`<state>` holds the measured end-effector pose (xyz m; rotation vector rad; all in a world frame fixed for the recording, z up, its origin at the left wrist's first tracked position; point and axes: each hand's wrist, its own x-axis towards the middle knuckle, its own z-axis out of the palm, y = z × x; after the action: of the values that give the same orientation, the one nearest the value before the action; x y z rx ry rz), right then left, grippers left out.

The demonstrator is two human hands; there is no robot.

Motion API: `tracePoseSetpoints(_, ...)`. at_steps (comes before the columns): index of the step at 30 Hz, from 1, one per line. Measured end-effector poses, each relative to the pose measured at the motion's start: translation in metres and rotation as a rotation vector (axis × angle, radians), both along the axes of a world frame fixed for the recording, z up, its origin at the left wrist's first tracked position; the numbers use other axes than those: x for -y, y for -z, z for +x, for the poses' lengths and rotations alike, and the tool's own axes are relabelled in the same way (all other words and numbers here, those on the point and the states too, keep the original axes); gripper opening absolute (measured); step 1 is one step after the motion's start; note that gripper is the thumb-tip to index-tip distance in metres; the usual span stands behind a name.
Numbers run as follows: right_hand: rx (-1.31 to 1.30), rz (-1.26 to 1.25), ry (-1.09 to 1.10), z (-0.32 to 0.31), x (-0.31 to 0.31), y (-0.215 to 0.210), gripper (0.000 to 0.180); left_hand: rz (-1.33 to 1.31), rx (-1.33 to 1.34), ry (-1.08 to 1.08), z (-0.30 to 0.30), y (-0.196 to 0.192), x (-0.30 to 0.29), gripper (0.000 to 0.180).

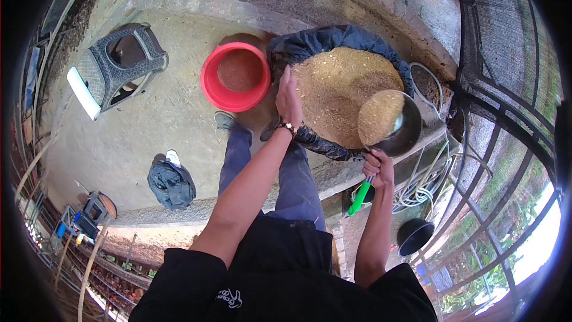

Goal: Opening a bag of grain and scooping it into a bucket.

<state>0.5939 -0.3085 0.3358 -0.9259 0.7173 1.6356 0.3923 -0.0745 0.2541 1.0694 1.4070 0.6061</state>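
A black sack (342, 37), its mouth rolled wide, holds a heap of coarse tan feed (333, 92). In my right hand (379, 168) is a dark round pan (409, 133) with a green handle; my fingers wrap round the handle near the bowl. The pan is over the right side of the heap, tilted, with feed in its left part. My left hand (289, 102), fingers stretched out, is at the sack's left edge and holds nothing; whether it touches the sack I cannot tell. Left of the sack stands a red bucket (210, 83), with a brownish layer inside.
A grey plastic stool (110, 65) lies tipped at the left. Nearer me is a dark plastic bag (171, 185) on the concrete floor. Coiled hose (420, 191) and a black bowl (415, 237) are at the right, beside a mesh wall (506, 42). A concrete ledge (220, 11) runs behind.
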Motion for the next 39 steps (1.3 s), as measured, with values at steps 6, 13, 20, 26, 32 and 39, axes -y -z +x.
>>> tracePoseSetpoints(6,0.002,-0.015,0.033,-0.015,-0.007,0.001,0.031,0.082,0.093,0.208,-0.022,-0.004,0.0,0.049)
tracePoseSetpoints(13,0.071,-0.012,-0.105,-0.076,-0.068,-0.015,0.03,0.089,0.199,0.024,-0.047,-0.011,-0.011,0.046)
tracePoseSetpoints(20,0.447,-0.039,-0.272,-0.202,-0.133,-0.02,0.027,-0.727,0.922,-0.723,-0.075,-0.046,0.017,0.066)
tracePoseSetpoints(26,1.555,0.063,-0.537,-0.274,-0.16,0.014,0.016,-1.059,1.009,-0.895,-0.133,-0.019,0.01,0.075)
tracePoseSetpoints(32,1.713,-0.072,-0.747,-0.311,-0.152,0.035,0.038,-0.997,2.127,-0.541,-0.166,0.005,-0.003,0.079)
tracePoseSetpoints(39,1.819,0.146,-0.585,-0.324,-0.143,0.065,0.04,-1.014,1.622,-0.639,-0.182,0.008,-0.008,0.081)
